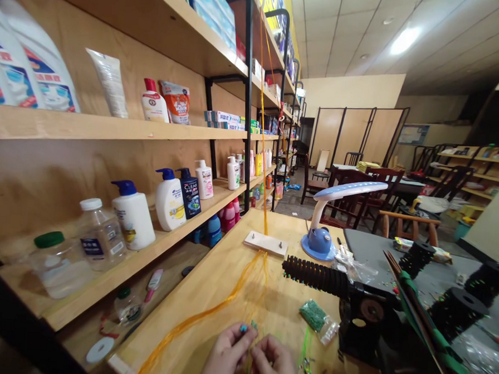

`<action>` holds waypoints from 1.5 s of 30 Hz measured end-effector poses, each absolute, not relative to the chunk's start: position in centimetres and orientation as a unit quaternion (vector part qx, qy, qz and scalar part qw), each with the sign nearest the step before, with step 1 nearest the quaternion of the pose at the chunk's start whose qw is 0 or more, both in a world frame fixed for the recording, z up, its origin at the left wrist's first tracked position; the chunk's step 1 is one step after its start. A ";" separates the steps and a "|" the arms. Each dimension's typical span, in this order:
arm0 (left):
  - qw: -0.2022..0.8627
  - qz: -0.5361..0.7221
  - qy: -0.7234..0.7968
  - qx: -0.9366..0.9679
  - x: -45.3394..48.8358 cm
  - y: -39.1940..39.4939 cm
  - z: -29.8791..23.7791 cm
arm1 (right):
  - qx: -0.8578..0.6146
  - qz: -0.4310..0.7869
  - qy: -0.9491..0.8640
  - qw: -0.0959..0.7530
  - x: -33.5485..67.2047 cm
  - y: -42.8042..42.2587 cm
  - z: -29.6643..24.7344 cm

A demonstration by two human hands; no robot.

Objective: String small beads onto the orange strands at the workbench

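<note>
Both hands work close together at the bottom edge over the wooden table (211, 285). My left hand (226, 356) pinches small teal beads (244, 327) at its fingertips. My right hand (276, 364) is closed in a pinch beside it, seemingly on thin orange threads (227, 300). Those threads run from the hands to a small wooden block with pegs (265, 243), and another strand rises from there up to the shelving. A bag of green beads (313, 315) lies just right of the hands.
A blue desk lamp (320, 238) stands beyond the block. A black machine with a spiked roller (315, 275) fills the right. Wooden shelves (110, 126) with shampoo and detergent bottles line the left. Chairs and tables stand in the back.
</note>
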State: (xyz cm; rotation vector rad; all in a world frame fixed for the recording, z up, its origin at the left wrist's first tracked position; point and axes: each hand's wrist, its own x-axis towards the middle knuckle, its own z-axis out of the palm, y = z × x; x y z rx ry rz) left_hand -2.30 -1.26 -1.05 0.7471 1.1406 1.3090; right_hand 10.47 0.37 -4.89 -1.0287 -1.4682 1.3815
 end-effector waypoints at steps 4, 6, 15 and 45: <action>0.577 0.561 0.492 0.332 -2.6 -0.9 -0.5 | -0.386 0.542 -0.625 0.410 11.0 0.8 -4.1; 0.568 0.566 0.495 0.335 -2.8 -0.8 -0.2 | -0.386 0.531 -0.637 0.404 11.2 1.0 -4.2; 0.571 0.548 0.487 0.370 -3.0 -0.6 -0.8 | -0.404 0.480 -0.647 0.434 11.0 1.5 -4.4; 0.522 0.538 0.493 0.441 -2.6 0.2 0.1 | -0.494 0.342 -0.707 0.373 12.3 1.6 -3.3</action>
